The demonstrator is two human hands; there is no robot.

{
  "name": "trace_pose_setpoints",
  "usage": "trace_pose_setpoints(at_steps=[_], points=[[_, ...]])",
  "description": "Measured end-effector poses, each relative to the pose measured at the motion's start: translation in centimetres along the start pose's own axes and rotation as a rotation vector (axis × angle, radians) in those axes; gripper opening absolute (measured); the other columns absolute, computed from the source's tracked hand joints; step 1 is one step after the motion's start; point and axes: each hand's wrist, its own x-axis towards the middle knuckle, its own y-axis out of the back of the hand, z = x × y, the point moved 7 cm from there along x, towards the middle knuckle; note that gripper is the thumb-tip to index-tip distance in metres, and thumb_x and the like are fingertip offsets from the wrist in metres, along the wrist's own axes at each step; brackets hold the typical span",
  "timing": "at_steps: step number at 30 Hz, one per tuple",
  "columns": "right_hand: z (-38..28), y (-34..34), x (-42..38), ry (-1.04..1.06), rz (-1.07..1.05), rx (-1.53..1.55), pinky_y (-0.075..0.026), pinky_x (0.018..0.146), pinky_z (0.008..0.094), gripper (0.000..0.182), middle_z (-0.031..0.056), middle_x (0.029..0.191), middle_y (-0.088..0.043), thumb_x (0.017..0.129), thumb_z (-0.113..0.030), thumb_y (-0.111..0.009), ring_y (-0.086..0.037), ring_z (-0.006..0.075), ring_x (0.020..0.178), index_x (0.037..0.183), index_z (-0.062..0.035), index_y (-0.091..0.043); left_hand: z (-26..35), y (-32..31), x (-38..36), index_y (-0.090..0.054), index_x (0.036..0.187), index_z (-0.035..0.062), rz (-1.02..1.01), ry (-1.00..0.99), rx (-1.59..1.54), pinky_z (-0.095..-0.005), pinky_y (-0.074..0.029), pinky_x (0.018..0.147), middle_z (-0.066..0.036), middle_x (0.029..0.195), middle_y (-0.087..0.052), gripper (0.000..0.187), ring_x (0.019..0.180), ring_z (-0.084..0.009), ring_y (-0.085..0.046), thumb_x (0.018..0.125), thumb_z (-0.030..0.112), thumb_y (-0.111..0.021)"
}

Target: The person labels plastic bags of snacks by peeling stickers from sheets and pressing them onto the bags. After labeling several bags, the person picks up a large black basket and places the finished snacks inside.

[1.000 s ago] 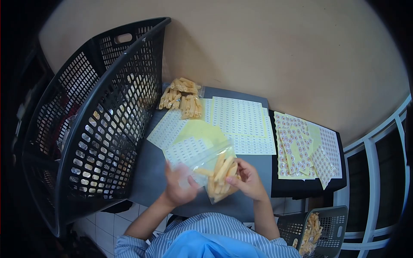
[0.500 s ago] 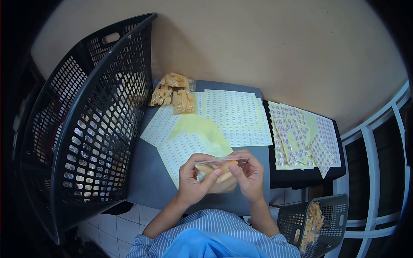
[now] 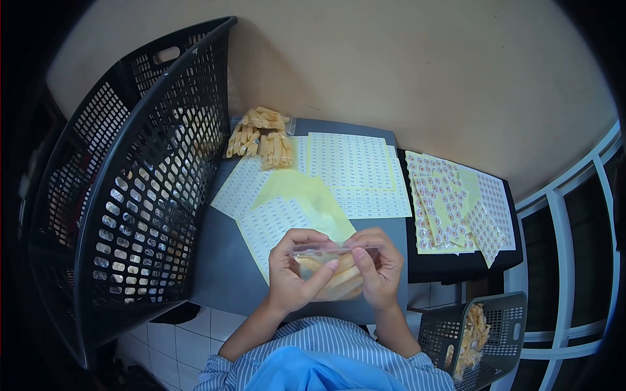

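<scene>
Between my hands is a clear plastic bag [image 3: 339,277] of pale yellow stick-shaped snacks, held above the grey table's near edge. My left hand [image 3: 295,274] grips its left side, thumb across the front. On the right side, my right hand [image 3: 377,268] pinches the bag near its top edge, thumb raised to the rim. The fingers behind the bag are partly hidden. Just beyond my hands lie a sheet of small printed labels [image 3: 270,228] and a yellow backing sheet [image 3: 313,195].
Several filled snack bags [image 3: 261,140] lie at the table's back left. More label sheets [image 3: 352,163] spread across the back. Round red-and-white stickers [image 3: 450,202] lie on a black surface at right. A tall black basket [image 3: 150,176] stands left; a smaller basket [image 3: 505,339] holds snacks lower right.
My right thumb has moved up toward the bag's top edge. The left thumb has shifted slightly across the front. The bag stays between both hands.
</scene>
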Motion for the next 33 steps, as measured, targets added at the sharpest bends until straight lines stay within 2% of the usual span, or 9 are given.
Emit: trace_pose_setpoints(at_steps=[7,10,12,13,20,23,26,29,33], points=[[-1.3,0.2,-0.3,0.075,0.006,-0.128,-0.045,0.065,0.0248,0.004,0.0114,0.076,-0.062,0.073,-0.001,-0.061,-0.059,0.0166,0.071,0.077,-0.0001,-0.062,0.2,0.3,-0.1,-0.050,0.090,-0.0005,0.028,-0.068,-0.052,-0.0225,-0.045,0.069,-0.009,0.078,-0.061,0.024,0.076,-0.0135,-0.059,0.069,-0.004,-0.062],[-1.8,0.6,-0.2,0.085,-0.023,-0.190,-0.045,0.063,0.0251,0.005,0.0117,0.076,-0.062,0.072,-0.002,-0.061,-0.060,0.0168,0.069,0.077,-0.0003,-0.063,1.1,0.7,0.2,-0.050,0.094,-0.0019,-0.017,-0.041,-0.052,-0.0224,-0.044,0.070,-0.011,0.079,-0.063,0.024,0.075,-0.0143,-0.060,0.072,-0.004,-0.059],[-2.3,0.8,0.0,0.109,-0.052,-0.232,-0.046,0.063,0.0251,0.006,0.0119,0.076,-0.063,0.073,-0.002,-0.061,-0.060,0.0169,0.068,0.078,-0.0003,-0.064,1.7,1.1,0.2,-0.049,0.104,-0.0039,-0.081,-0.045,0.134,-0.0228,-0.044,0.072,-0.013,0.081,-0.064,0.029,0.076,-0.0145,-0.061,0.076,-0.002,-0.055],[-2.3,0.7,0.0,0.091,-0.085,-0.248,-0.046,0.062,0.0245,0.007,0.0122,0.075,-0.063,0.073,-0.003,-0.061,-0.060,0.0169,0.068,0.079,-0.0002,-0.064,1.7,1.3,0.1,-0.044,0.114,-0.0046,-0.151,-0.056,0.191,-0.0232,-0.044,0.072,-0.014,0.083,-0.064,0.036,0.075,-0.0144,-0.060,0.079,0.000,-0.052],[-0.8,-0.1,-0.9,-0.019,-0.222,-0.326,-0.047,0.058,0.0229,0.011,0.0129,0.075,-0.063,0.075,-0.003,-0.058,-0.062,0.0158,0.065,0.084,-0.0002,-0.065,0.3,3.4,-1.8,-0.037,0.119,-0.0079,-0.144,-0.022,0.186,-0.0246,-0.043,0.073,-0.013,0.082,-0.064,0.042,0.072,-0.0138,-0.059,0.079,-0.002,-0.048],[-0.1,-0.7,-1.1,-0.109,-0.230,-0.350,-0.048,0.063,0.0255,0.008,0.0142,0.077,-0.064,0.073,0.000,-0.059,-0.062,0.0187,0.069,0.078,0.0023,-0.064,-0.4,4.9,-2.8,-0.034,0.120,-0.0089,-0.018,0.028,0.069,-0.0262,-0.044,0.072,-0.013,0.081,-0.064,0.046,0.071,-0.0146,-0.059,0.078,0.000,-0.052],[0.7,-2.1,-1.9,-0.035,-0.341,-0.276,-0.048,0.058,0.0230,0.009,0.0103,0.075,-0.064,0.071,0.000,-0.062,-0.062,0.0156,0.066,0.079,-0.0006,-0.064,-0.6,6.1,-4.7,-0.029,0.123,-0.0068,-0.020,-0.011,0.191,-0.0298,-0.043,0.074,-0.015,0.076,-0.063,0.057,0.073,-0.0154,-0.057,0.075,-0.001,-0.057],[1.1,-4.7,-2.6,-0.040,-0.466,-0.212,-0.048,0.056,0.0244,0.007,0.0089,0.074,-0.062,0.068,0.001,-0.063,-0.061,0.0177,0.063,0.075,-0.0003,-0.062,0.1,5.4,-5.9,-0.038,0.115,-0.0041,-0.067,-0.039,0.151,-0.0280,-0.045,0.069,-0.009,0.068,-0.062,0.062,0.066,-0.0148,-0.059,0.063,0.000,-0.071],[1.5,-6.5,-3.3,0.005,-0.543,-0.273,-0.046,0.053,0.0258,0.007,0.0091,0.072,-0.060,0.069,-0.001,-0.062,-0.059,0.0197,0.061,0.075,-0.0005,-0.059,0.7,6.5,-6.4,-0.047,0.104,-0.0038,-0.012,-0.022,0.316,-0.0255,-0.048,0.066,-0.008,0.067,-0.063,0.050,0.066,-0.0124,-0.060,0.061,-0.001,-0.073]])
